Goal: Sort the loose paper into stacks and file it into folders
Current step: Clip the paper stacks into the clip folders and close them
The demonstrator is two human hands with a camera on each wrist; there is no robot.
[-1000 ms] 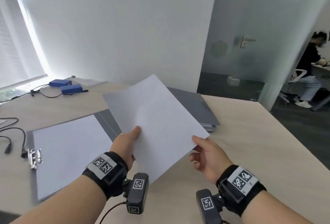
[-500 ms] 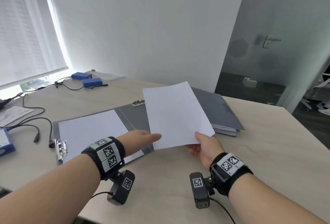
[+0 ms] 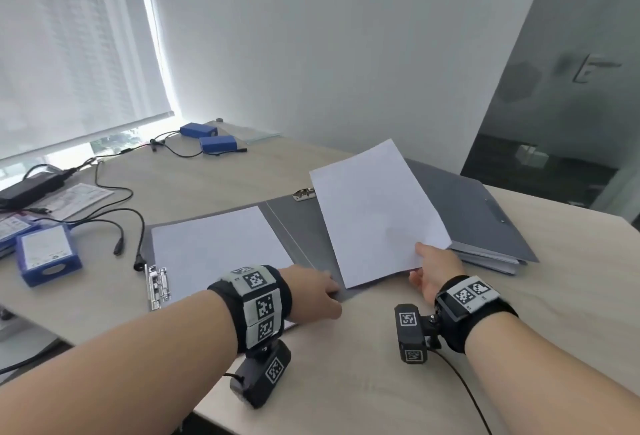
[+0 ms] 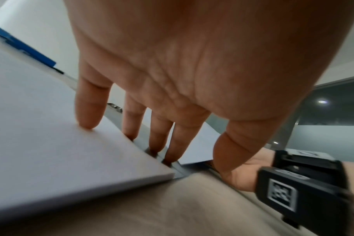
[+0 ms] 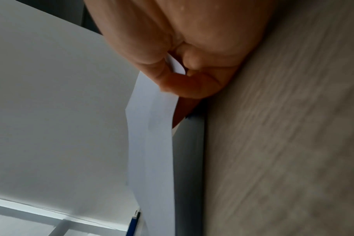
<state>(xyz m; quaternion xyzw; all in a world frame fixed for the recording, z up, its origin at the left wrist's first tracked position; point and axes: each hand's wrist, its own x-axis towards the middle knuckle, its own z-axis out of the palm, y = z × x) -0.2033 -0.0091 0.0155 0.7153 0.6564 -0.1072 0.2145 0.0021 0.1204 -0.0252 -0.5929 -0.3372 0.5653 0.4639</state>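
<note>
Here the right hand (image 3: 433, 271) pinches the near right corner of a blank white sheet of paper (image 3: 377, 209), thumb on top and curled fingers (image 5: 192, 86) beneath, as the right wrist view shows. The sheet slants up and away from that grip, its near edge low over the right half of the open grey folder (image 3: 298, 226) and its far part over the closed grey folder (image 3: 485, 212) that lies just beyond, stuffed with papers.

The left hand (image 3: 311, 292) holds nothing; its straight, spread fingers (image 4: 89, 110) press down at the folder's near edge, the little finger on the white stack of paper (image 3: 214, 247) clipped in the left half, the others on the grey spine beside it. The held sheet's near left corner hangs just beside those fingertips.

Everything rests on a pale wood-grain table (image 3: 554, 296). Farther left lie black cables (image 3: 114, 223) and small blue boxes (image 3: 48, 254).
</note>
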